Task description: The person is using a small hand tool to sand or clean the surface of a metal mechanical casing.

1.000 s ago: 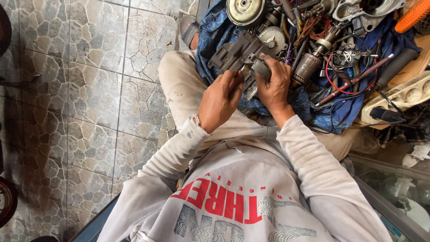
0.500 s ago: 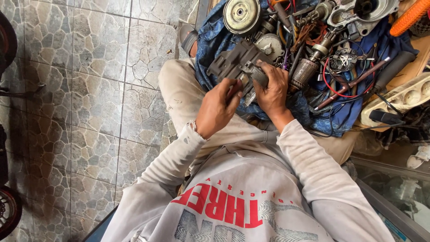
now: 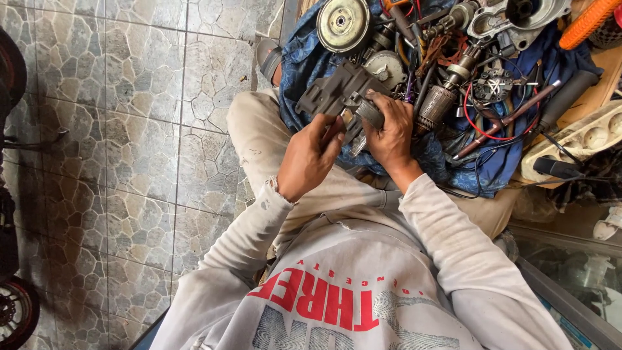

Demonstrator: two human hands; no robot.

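Head view: the right hand [image 3: 392,133] grips a dark metal housing [image 3: 340,97] over the lap, its long axis running far-left, while the left hand [image 3: 311,159], nearer, pinches a small tool against its near end.
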